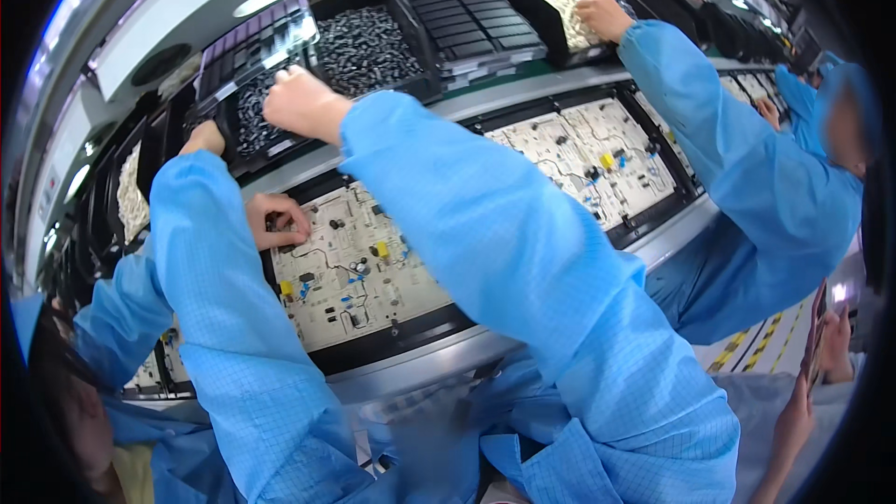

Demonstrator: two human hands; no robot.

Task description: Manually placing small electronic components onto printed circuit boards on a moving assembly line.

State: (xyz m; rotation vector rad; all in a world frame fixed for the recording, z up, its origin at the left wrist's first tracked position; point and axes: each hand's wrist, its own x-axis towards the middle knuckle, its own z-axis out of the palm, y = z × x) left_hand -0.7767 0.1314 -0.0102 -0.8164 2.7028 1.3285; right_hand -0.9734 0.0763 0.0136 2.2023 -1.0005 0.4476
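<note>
My right hand (303, 105), at the end of its blue sleeve, is closed over a black bin of small dark parts (254, 117); anything in its fingers is hidden. My left sleeve (224, 308) reaches forward, and a hand at its end, apparently my left hand (203, 138), is beside that bin's left wall. Its fingers do not show. Another hand (278, 222) comes out from behind my left sleeve, its arm hidden. Its fingers pinch low over the left corner of a pale circuit board (411, 294) set in a black frame and fitted with yellow, blue and black components.
A bin of dark cylindrical parts (364, 49) and a stack of black trays (476, 23) stand behind the boards. To the right, a co-worker's hand (602, 16) reaches into white parts (560, 5). A second board (588, 154) lies right. A co-worker's sleeve (121, 313) is close on the left.
</note>
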